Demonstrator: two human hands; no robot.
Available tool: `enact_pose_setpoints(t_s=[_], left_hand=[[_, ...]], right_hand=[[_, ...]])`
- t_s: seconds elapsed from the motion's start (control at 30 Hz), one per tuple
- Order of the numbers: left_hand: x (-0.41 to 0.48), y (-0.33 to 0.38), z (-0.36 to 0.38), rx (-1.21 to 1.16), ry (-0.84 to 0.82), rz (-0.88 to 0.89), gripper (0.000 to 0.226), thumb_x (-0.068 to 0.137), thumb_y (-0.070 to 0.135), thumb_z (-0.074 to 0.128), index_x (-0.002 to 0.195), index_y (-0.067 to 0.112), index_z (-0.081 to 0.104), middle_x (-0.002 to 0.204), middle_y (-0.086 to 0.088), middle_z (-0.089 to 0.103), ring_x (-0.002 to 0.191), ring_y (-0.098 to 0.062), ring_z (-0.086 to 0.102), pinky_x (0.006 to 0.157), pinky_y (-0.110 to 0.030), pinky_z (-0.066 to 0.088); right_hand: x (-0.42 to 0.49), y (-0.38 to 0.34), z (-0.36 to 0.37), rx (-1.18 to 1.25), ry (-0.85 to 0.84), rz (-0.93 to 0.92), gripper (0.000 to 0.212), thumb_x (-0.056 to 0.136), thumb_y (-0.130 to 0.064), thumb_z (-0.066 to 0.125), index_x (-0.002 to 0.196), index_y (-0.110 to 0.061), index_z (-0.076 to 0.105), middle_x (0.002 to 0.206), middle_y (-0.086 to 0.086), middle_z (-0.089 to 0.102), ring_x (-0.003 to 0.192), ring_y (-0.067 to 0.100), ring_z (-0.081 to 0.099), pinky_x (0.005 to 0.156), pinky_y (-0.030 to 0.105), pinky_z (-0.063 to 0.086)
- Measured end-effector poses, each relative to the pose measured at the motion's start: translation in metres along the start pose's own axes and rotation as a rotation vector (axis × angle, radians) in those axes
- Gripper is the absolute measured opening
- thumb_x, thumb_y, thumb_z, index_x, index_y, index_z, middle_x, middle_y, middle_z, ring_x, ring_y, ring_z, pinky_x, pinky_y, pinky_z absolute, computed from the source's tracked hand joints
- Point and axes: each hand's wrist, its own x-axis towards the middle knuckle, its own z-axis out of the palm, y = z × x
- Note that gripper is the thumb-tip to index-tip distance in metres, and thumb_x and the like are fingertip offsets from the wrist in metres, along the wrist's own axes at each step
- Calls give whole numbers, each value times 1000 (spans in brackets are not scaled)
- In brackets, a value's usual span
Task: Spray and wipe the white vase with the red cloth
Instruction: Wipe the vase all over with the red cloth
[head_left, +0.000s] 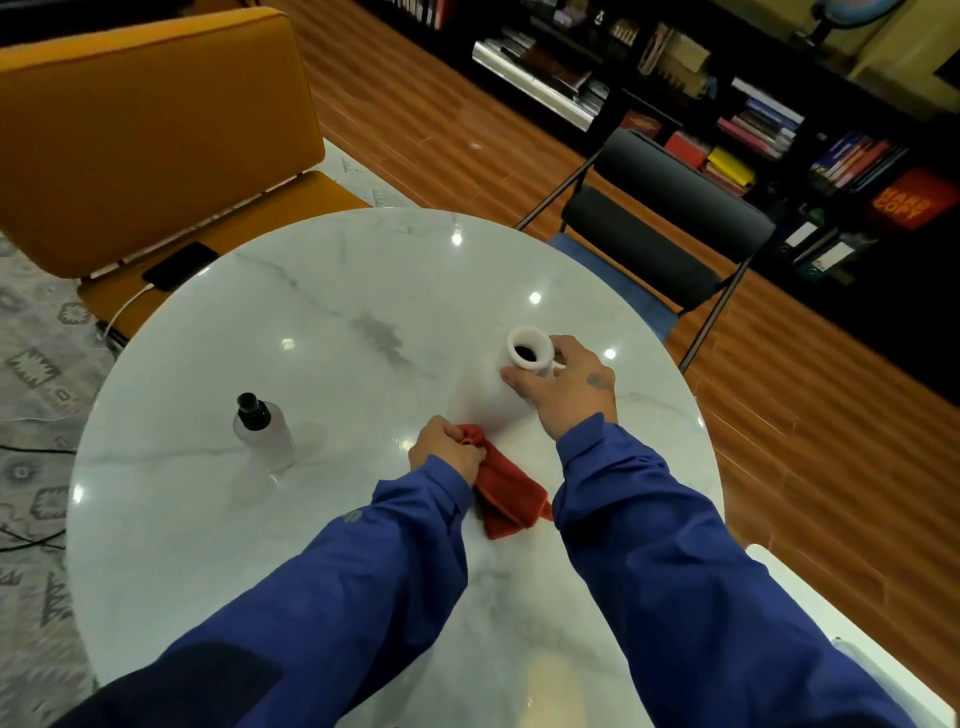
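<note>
The white vase (488, 384) stands upright on the round marble table (322, 322), right of centre, its open mouth facing up. My right hand (566, 387) grips the vase's neck just below the rim. My left hand (445, 449) is closed on one end of the red cloth (506, 493), close to the vase's lower front side. The rest of the cloth trails down toward me over the tabletop. A clear spray bottle (265, 434) with a black nozzle stands upright at the left, apart from both hands.
A mustard-yellow chair (145, 135) with a black phone (179, 266) on its seat stands beyond the table at the left. A black folding chair (670, 218) is at the far right. Dark bookshelves (753, 114) line the back wall.
</note>
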Motion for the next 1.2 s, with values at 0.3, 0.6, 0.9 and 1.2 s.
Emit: enact_pose_setpoints(t_s=[0.3,0.6,0.9,1.2], left_hand=[[34,21,-42,48,157,44,24,79,17,69,104,16,69,107,-10,70,101,-34,62,83,-31,48],[30,23,-35,201,62,130,21,79,19,64,100,20,66,104,-11,69,96,-35,62,76,-28,46],[-16,1,-17,51,-271,104,27,68,7,78,72,23,57,89,-16,66,95,-39,66,83,-50,56],[-53,37,-7,-157,-452,75,29,80,-3,69,107,6,62,92,-11,62,83,-27,63,68,-40,56]], right_hand=[[-2,1,-4,-17,10,18,47,72,-43,79,111,-24,61,89,-11,53,81,15,56,67,29,44],[0,2,-6,-36,2,16,47,72,-44,78,111,-24,60,92,-9,56,84,18,57,71,32,49],[-7,34,-33,206,-258,21,50,79,-19,77,124,-27,57,125,-6,61,109,11,60,93,31,48],[-86,92,0,598,-266,92,52,75,-6,77,115,-35,63,118,-9,66,107,18,64,93,39,53]])
